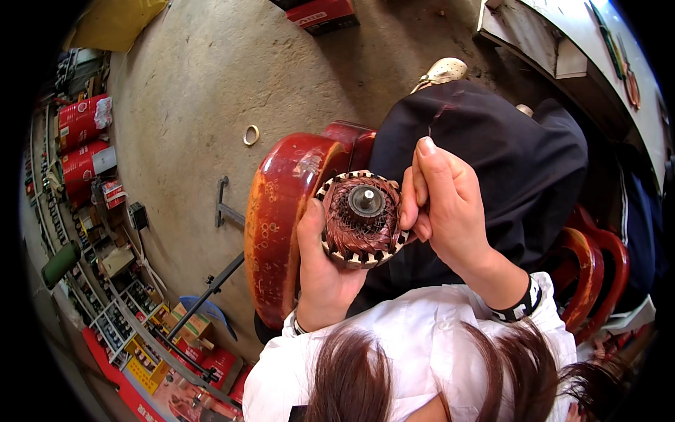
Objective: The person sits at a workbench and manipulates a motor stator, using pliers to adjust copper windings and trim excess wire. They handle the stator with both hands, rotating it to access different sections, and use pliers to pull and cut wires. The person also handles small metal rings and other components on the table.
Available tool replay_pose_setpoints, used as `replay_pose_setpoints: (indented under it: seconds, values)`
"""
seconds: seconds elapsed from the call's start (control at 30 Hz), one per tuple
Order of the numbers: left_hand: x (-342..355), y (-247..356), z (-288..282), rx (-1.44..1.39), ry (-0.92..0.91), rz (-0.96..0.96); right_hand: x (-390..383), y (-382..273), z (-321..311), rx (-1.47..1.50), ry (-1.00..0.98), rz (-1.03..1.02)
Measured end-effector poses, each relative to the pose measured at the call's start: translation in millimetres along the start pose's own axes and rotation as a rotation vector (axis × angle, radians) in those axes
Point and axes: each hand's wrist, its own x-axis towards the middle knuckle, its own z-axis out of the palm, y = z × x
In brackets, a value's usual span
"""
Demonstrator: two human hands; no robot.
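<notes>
My left hand (320,281) grips a motor armature (360,235) from the left, its copper windings, ring of dark slots and central metal shaft facing up. My right hand (446,204) is closed just to the right of it, with thumb and forefinger pinched on a thin wire (439,112) that rises from the fingertips across the dark trousers. The lower fingers of that hand are beside the armature's right rim; whether they touch it I cannot tell.
A worn red wooden armrest (274,218) is at my left, beside metal bars (225,211). A tape roll (252,135) lies on the floor. Crowded shelves with red drums (83,118) line the left. A pale bench (583,49) with hand tools (626,77) stands at upper right.
</notes>
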Motion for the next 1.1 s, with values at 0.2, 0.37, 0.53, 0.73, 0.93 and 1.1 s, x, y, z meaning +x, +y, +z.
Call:
replay_pose_setpoints:
  seconds: [0.2, 0.37, 0.53, 0.73, 0.93, 1.1]
  values:
    - [17, 5, 5, -0.143, 0.057, -0.042, 17, 8, -21, 0.233, -0.105, 0.093]
    - [38, 14, 44, -0.152, 0.129, 0.121, 31, -90, -66, -0.29, -0.302, 0.117]
    - [52, 19, 60, -0.187, 0.077, 0.174, 79, -184, -208, -1.117, 0.564, -0.611]
    - [80, 20, 79, -0.139, 0.04, 0.129, 112, -240, -417, -1.66, 1.114, -0.66]
    - [76, 31, 82, -0.079, 0.069, 0.202, 152, -240, -461, -2.016, 1.071, -0.696]
    - [73, 48, 77, 0.008, 0.053, 0.177, 143, -250, -512, -1.66, 0.865, -0.583]
